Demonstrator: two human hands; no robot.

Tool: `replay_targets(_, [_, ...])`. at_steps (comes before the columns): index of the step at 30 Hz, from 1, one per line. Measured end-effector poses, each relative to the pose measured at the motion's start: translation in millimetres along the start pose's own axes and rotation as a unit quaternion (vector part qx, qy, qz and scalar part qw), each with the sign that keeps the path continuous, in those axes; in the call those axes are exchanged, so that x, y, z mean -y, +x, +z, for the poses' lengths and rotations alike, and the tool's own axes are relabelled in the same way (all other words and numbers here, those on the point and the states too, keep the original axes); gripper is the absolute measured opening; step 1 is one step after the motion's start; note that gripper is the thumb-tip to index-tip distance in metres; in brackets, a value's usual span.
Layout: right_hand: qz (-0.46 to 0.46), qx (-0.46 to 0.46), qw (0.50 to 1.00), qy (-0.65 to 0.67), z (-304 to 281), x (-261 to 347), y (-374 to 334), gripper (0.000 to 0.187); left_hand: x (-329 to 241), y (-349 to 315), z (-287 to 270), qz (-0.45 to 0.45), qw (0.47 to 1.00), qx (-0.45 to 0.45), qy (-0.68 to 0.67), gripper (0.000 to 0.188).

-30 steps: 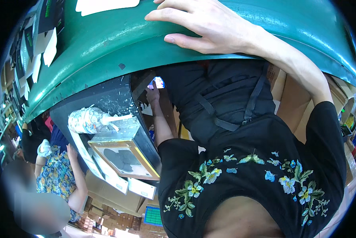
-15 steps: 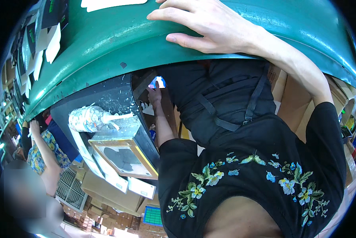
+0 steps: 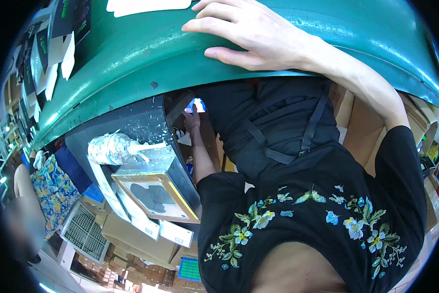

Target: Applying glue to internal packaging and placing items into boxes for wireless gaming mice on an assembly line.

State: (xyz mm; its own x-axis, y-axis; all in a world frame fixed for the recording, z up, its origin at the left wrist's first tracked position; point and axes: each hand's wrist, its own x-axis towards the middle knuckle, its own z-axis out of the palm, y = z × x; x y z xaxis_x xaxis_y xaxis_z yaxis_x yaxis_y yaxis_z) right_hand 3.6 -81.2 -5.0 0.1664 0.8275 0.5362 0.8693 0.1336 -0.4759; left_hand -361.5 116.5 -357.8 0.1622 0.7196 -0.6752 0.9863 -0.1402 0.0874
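Observation:
Below the edge of the green tabletop (image 3: 146, 58), my left hand (image 3: 192, 121) is closed around a phone with a lit screen (image 3: 200, 103). It sits in the shade beside my dark trousers, and part of the phone is hidden by the fingers. My right hand (image 3: 251, 36) lies palm down on the table near its front edge, fingers apart and holding nothing. Just left of its fingertips, white sheets or cards (image 3: 148, 6) lie on the tabletop, cut off by the upper rim.
On a dark, glue-spattered stand (image 3: 126, 112) left of me, a smeared bottle with a nozzle (image 3: 113, 149) lies beside a framed box (image 3: 153, 198). Dark and white folded boxes (image 3: 51, 53) are piled at the table's left. A co-worker in a floral garment (image 3: 55, 195) is further left; cartons (image 3: 366, 132) stand right.
The view has shifted slightly. The co-worker at the left has changed posture, the arm now lower. My hands stay almost where they were, the left still on the phone.

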Motion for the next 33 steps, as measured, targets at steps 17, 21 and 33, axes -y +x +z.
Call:
replay_targets(17, [0.017,-0.011,0.995,-0.093,7,-4,-16,0.04,4,17,15,-0.039,0.999,0.015,-0.032,0.103])
replay_targets(21, [0.012,0.014,1.0,0.009,-10,10,6,0.043,43,34,14,-0.034,0.998,-0.06,-0.016,0.102])
replay_targets(33, [0.006,0.002,1.0,0.013,-1,0,-4,0.043,12,0,14,0.031,0.997,-0.007,-0.069,0.116])
